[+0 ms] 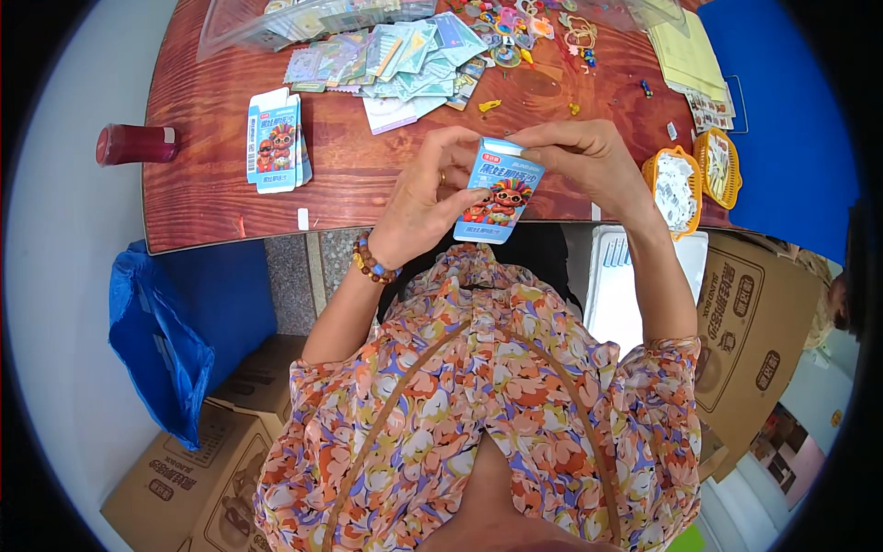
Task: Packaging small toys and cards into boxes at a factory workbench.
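A small light-blue cardboard box with a colourful cartoon figure on its front is held upright, slightly tilted, over the table's near edge. My left hand grips it by its left side, with the thumb across the front. At the box's top edge, the fingers of my right hand close on the top flap. What lies inside the box cannot be seen. Left of my hands, a stack of similar flat blue boxes lies on the red-brown wooden table.
Beyond my hands lie a heap of pastel cards, small colourful trinkets and a clear plastic bin. Two orange baskets of small packets stand at the right. A dark red jar is at the left edge. Cardboard cartons flank me.
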`<act>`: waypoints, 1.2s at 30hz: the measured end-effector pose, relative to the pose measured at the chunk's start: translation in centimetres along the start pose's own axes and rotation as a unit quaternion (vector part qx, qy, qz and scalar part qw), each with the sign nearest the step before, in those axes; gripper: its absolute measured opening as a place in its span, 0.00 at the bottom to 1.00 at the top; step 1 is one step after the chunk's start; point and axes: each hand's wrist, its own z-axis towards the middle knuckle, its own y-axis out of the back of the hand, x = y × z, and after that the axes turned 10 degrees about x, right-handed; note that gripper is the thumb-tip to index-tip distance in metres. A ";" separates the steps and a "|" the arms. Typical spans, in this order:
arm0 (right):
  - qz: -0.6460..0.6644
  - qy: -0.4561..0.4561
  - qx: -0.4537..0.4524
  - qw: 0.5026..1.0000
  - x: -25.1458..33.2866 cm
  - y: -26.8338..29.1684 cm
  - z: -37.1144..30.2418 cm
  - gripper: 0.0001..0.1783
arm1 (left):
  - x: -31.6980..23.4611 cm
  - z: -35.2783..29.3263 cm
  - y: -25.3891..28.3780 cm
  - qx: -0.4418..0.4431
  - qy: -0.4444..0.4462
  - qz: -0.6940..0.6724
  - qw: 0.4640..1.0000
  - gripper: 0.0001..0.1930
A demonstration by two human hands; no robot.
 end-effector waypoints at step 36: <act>-0.031 0.113 -0.055 0.992 -5.9 -0.7 -1.5 0.12 | 0.7 1.3 -1.8 -0.001 0.110 -0.077 0.991 0.26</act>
